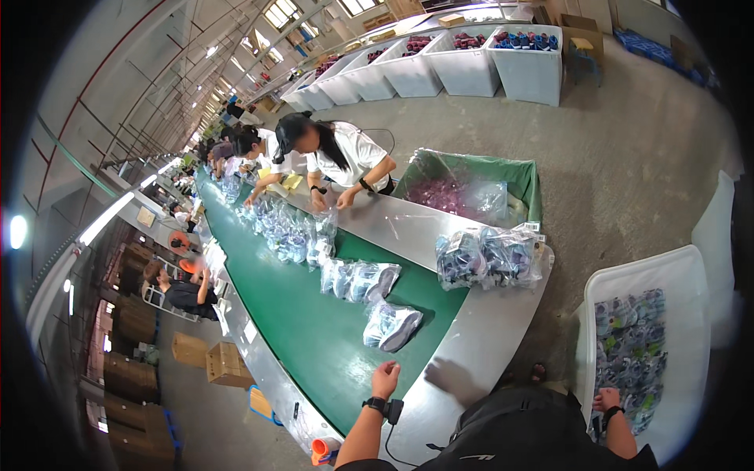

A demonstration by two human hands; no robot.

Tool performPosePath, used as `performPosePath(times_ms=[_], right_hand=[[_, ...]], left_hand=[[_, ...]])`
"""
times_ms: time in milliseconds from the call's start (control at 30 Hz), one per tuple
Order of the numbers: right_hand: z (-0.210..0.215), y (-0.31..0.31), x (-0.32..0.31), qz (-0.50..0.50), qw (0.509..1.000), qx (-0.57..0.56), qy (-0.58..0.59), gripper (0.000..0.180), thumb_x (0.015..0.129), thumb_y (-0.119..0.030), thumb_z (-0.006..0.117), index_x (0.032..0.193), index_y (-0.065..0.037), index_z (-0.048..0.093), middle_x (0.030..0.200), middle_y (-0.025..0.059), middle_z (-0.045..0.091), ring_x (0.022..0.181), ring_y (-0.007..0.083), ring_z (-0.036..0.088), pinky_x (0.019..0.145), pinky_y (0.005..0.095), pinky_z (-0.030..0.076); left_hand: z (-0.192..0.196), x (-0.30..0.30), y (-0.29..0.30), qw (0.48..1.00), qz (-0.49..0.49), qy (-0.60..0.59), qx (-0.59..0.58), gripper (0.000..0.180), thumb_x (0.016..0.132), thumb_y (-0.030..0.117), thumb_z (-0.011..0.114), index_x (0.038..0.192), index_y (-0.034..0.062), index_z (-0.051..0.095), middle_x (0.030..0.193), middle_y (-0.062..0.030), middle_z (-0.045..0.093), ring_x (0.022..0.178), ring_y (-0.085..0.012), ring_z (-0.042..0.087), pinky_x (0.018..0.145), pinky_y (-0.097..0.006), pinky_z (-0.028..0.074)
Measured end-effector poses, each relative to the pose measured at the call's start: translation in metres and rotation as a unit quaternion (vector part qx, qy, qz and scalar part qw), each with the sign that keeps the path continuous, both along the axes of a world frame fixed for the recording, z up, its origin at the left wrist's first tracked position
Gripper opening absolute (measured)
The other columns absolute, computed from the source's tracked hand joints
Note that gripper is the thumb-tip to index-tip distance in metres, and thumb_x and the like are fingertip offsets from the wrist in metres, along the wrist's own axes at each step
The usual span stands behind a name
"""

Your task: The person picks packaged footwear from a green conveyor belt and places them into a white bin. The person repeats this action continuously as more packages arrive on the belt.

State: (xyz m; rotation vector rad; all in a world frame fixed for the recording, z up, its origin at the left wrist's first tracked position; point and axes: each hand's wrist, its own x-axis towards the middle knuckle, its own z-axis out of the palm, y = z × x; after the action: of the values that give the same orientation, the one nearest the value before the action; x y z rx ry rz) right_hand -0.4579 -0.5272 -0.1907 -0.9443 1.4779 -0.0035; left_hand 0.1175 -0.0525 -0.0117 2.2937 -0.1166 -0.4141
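Note:
My left hand [385, 380], with a dark band and a small black device at the wrist, hovers over the near edge of the green conveyor belt [314, 345]. Its fingers are loosely bent and hold nothing visible. Just beyond lies a clear-bagged shoe [390, 326], apart from the hand; more bagged shoes [360, 279] lie farther up the belt. At lower right, my right hand [606, 400] reaches into a white bin [683, 275] with several bagged shoes [631, 330] in rows. Its fingers curl inward beside them; what they grip, if anything, is hidden.
Bagged shoes [491, 257] stand in a cluster on the metal table edge [491, 322]. Behind it is a green-lined bin [522, 177] of plastic bags. A co-worker [353, 157] handles bags across the belt. An orange cup-like object [322, 450] sits lower left; white bins [526, 74] line the back.

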Motion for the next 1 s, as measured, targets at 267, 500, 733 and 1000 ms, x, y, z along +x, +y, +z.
performPosePath(times_ms=[267, 500, 733, 1000], right_hand=[[0.078, 0.085, 0.008, 0.190, 0.974, -0.102, 0.065, 0.019, 0.089, -0.019, 0.062, 0.097, -0.002, 0.065, 0.075, 0.0078, 0.064, 0.057, 0.0179, 0.062, 0.050, 0.0332, 0.054], [0.112, 0.077, -0.008, 0.042, 0.994, -0.022, 0.094, 0.019, 0.090, -0.018, 0.063, 0.098, -0.001, 0.064, 0.075, 0.0093, 0.063, 0.057, 0.0196, 0.064, 0.049, 0.0330, 0.055], [0.135, 0.080, 0.028, 0.061, 0.995, -0.062, 0.055, 0.023, 0.094, -0.020, 0.060, 0.104, 0.000, 0.061, 0.080, 0.0094, 0.064, 0.063, 0.0197, 0.067, 0.054, 0.0321, 0.056], [0.163, 0.117, 0.079, 0.177, 0.982, -0.058, 0.021, 0.025, 0.094, -0.018, 0.062, 0.109, 0.002, 0.061, 0.086, 0.0084, 0.066, 0.073, 0.0154, 0.064, 0.063, 0.0289, 0.053]], left_hand=[[-0.039, 0.075, 0.012, 0.996, -0.022, -0.077, 0.037, 0.037, 0.083, 0.027, 0.073, 0.107, -0.0008, 0.069, 0.092, -0.0194, 0.071, 0.086, -0.0331, 0.068, 0.079, -0.040, 0.052], [-0.060, 0.135, 0.013, 0.978, 0.037, -0.179, 0.099, 0.049, 0.078, 0.029, 0.074, 0.116, -0.0005, 0.064, 0.113, -0.0256, 0.063, 0.109, -0.0419, 0.057, 0.097, -0.049, 0.045], [-0.070, 0.182, 0.004, 0.983, -0.033, -0.072, 0.166, 0.080, 0.072, 0.038, 0.080, 0.133, -0.0047, 0.053, 0.135, -0.0292, 0.052, 0.124, -0.0415, 0.052, 0.106, -0.046, 0.041], [-0.096, 0.102, -0.010, 0.989, -0.014, 0.098, -0.107, 0.074, 0.064, 0.021, 0.088, 0.123, -0.0085, 0.054, 0.111, -0.0190, 0.065, 0.097, -0.0282, 0.064, 0.086, -0.039, 0.051]])
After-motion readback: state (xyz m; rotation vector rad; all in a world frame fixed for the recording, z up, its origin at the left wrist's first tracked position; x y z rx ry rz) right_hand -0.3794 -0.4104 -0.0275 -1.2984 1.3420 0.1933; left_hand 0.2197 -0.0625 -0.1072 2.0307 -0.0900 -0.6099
